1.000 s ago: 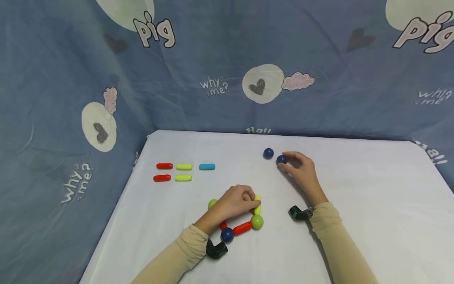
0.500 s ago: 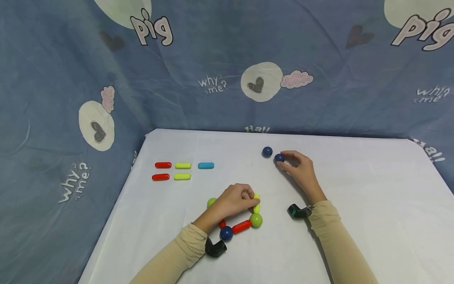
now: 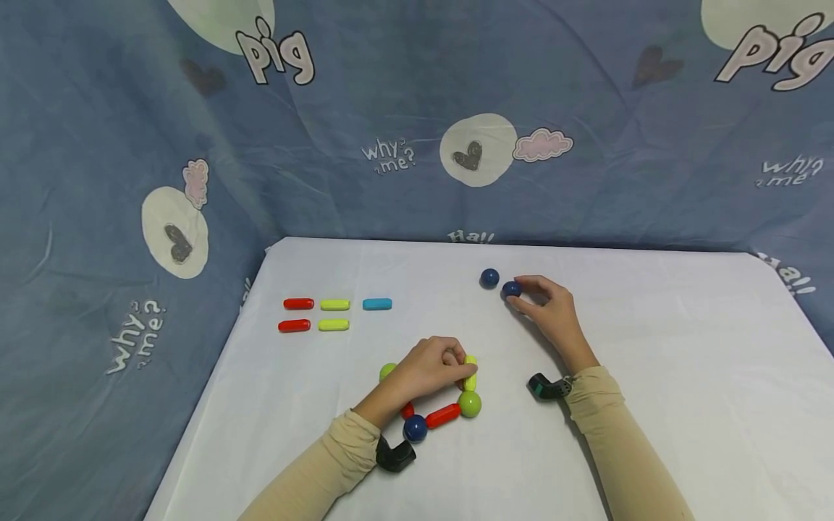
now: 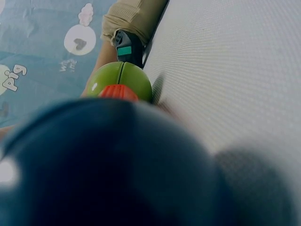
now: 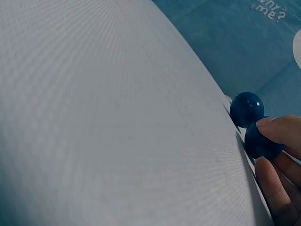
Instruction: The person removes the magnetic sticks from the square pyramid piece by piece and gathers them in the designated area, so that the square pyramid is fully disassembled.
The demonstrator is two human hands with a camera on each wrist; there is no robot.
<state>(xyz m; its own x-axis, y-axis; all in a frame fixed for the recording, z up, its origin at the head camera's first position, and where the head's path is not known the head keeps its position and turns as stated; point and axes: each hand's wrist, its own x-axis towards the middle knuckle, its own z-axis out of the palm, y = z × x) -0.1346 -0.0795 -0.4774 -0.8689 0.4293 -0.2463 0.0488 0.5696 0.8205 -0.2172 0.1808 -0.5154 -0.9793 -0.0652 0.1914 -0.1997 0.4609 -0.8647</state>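
Observation:
My left hand (image 3: 428,370) pinches a yellow-green rod (image 3: 470,380), whose near end meets a green ball (image 3: 470,404). From that ball a red rod (image 3: 443,416) runs to a dark blue ball (image 3: 415,428). Another red rod (image 3: 407,411) and a second green ball (image 3: 387,371) are partly hidden by the left hand. Farther back, my right hand (image 3: 554,312) holds a dark blue ball (image 5: 261,141) between thumb and fingers. Just left of it lies another dark blue ball (image 3: 489,278). In the left wrist view a blurred blue ball (image 4: 108,165) hides the left hand.
Two red rods (image 3: 298,304), two yellow-green rods (image 3: 334,325) and one light blue rod (image 3: 377,304) lie at the back left of the white table (image 3: 684,376). Blue printed cloth (image 3: 365,195) hangs behind. Each wrist wears a black device (image 3: 547,387).
Both hands keep their holds and barely move. The whole scene shifts slightly left and up in the head view.

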